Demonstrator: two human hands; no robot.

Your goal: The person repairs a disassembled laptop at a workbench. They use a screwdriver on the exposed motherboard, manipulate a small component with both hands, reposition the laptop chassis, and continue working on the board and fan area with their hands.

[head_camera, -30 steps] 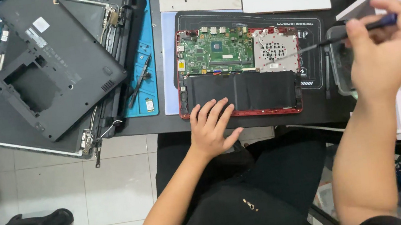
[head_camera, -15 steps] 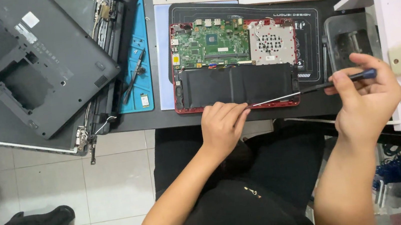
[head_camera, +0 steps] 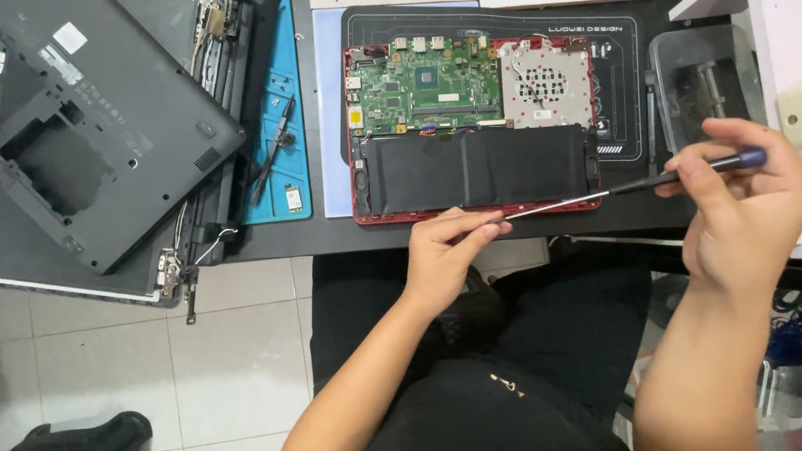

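We see a dark grey, gutted plastic laptop shell (head_camera: 79, 141) lying on the blue mat at far left, well apart from the opened red-framed small laptop (head_camera: 470, 122) with its green circuit board and flat black battery, which sits on the black work mat (head_camera: 616, 40) at the desk's near edge. Our right hand (head_camera: 746, 201) curls its fingers around the blue-tipped handle of a long, thin screwdriver (head_camera: 638, 183), whose tip is pinched between the fingers of our left hand (head_camera: 449, 250) just beside the laptop's front edge.

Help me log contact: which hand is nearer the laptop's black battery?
Left. The left hand sits at the front edge of the battery; the right hand is off to its right, holding the screwdriver.
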